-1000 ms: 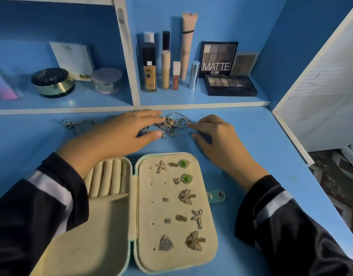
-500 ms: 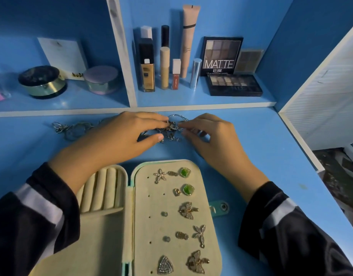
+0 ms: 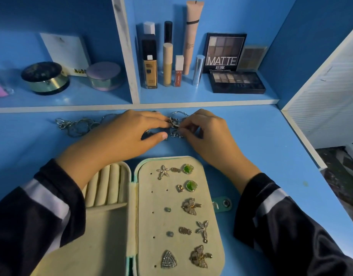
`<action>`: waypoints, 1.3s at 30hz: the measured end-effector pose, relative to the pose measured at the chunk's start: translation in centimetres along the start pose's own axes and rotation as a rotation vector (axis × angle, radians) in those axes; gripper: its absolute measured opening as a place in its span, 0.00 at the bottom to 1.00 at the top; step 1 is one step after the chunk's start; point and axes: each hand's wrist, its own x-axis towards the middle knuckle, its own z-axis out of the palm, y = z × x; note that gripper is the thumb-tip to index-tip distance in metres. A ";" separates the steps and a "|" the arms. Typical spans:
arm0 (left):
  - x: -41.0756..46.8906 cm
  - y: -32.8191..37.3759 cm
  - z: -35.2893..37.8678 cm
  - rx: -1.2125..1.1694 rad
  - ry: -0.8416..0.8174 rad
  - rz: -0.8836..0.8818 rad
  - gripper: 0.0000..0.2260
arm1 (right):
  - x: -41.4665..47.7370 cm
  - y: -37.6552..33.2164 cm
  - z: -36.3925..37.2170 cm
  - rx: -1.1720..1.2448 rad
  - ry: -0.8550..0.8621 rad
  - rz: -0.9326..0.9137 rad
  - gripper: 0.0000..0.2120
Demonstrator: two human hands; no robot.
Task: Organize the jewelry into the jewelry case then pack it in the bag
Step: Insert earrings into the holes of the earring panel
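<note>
An open cream jewelry case (image 3: 143, 226) lies on the blue desk in front of me. Its right panel holds several earrings (image 3: 188, 206); its left half has ring rolls (image 3: 106, 188). Beyond it sits a small tangle of silver jewelry (image 3: 174, 124). My left hand (image 3: 123, 134) lies over the tangle's left side, its fingers touching the pieces. My right hand (image 3: 203, 132) pinches a piece of the tangle with curled fingertips. More silver chains (image 3: 76, 125) lie to the left on the desk. No bag is in view.
A shelf behind the desk holds cosmetic bottles and tubes (image 3: 167, 62), eyeshadow palettes (image 3: 235, 80) and round compacts (image 3: 45, 77). A white slatted panel (image 3: 327, 96) stands at the right. The desk's right edge (image 3: 331, 196) drops to the floor.
Both hands have closed in on the silver tangle; my right hand's fingertips now pinch a piece of it. The view has shifted a little closer and lower.
</note>
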 end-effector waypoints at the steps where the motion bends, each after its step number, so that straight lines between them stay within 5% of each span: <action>1: 0.0 0.0 0.0 -0.016 0.021 0.007 0.14 | -0.1 -0.1 -0.1 0.017 -0.001 0.022 0.02; 10: 0.3 0.9 -0.5 -0.169 0.232 0.050 0.08 | -0.4 -1.8 -1.4 0.443 -0.036 0.342 0.04; 21: 0.2 1.6 -0.6 -0.252 0.249 0.125 0.05 | -0.8 -2.8 -1.6 0.657 -0.066 0.397 0.05; 27: 0.2 1.5 -0.6 -0.299 0.219 0.061 0.03 | -0.9 -1.3 -3.2 0.598 0.016 0.412 0.03; 33: 0.2 1.4 -0.4 -0.319 0.183 0.001 0.07 | -1.9 3.3 -6.2 0.081 0.186 0.448 0.04; 39: 0.1 1.5 -0.3 -0.304 0.165 -0.025 0.07 | -1.9 4.0 -6.1 -0.065 0.159 0.421 0.05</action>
